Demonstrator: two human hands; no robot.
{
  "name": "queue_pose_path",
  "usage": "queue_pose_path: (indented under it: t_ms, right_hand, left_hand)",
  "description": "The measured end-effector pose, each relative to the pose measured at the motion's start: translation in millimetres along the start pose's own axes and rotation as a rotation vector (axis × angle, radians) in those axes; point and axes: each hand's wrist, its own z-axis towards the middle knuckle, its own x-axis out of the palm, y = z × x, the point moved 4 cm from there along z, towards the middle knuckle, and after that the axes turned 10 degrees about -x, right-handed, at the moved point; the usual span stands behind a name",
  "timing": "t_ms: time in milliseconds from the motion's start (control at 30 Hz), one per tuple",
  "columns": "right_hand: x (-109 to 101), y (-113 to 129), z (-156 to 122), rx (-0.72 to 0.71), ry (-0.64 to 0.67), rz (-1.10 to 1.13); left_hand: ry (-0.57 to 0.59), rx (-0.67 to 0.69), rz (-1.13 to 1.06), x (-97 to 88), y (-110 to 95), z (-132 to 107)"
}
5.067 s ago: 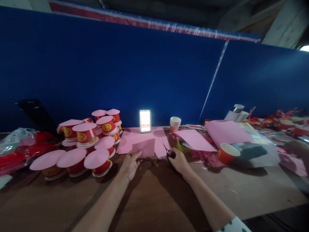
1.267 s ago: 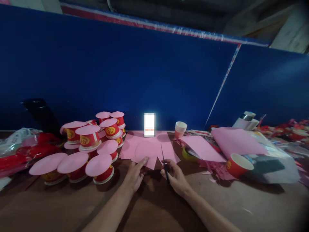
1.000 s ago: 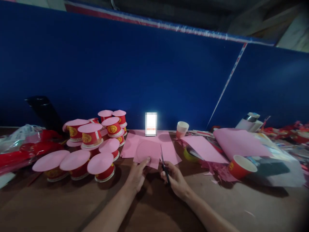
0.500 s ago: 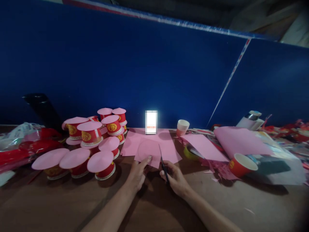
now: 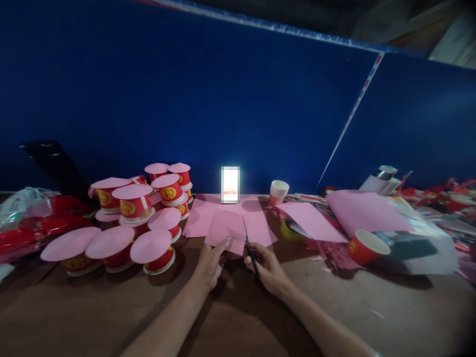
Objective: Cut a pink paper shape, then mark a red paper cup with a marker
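My left hand (image 5: 212, 263) pinches the lower edge of a pink paper sheet (image 5: 226, 229), thumb on top. A faint round outline shows on that sheet. In my right hand (image 5: 268, 267) is a pair of dark scissors (image 5: 252, 255), fingers closed round the handles. The blades point away from me and lie at the sheet's right edge; whether they are parted I cannot make out. Beneath and behind the held sheet, larger pink sheets (image 5: 197, 218) lie flat on the brown table (image 5: 238, 317).
On the left stand several red cups with pink cone tops (image 5: 152, 248), some stacked. A bright, blurred-out screen (image 5: 230, 184) stands at the back. To the right are a white-and-red cup (image 5: 278, 192), a red paper cup (image 5: 368, 248), pink sheets (image 5: 316, 220) and paper scraps (image 5: 340, 255).
The whole view has shifted slightly, so things sit a little further left and up. Both hands keep their hold on the paper and the scissors, with little visible movement.
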Motion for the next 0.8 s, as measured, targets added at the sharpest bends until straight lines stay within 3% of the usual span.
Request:
queue_pose_path:
  t_ms: [800]
  right_hand:
    - [-0.2,-4.2,0.4,0.103,-0.055,0.042]
  left_hand:
    - [-0.001,-0.021,-0.031,-3.9,0.6,1.1]
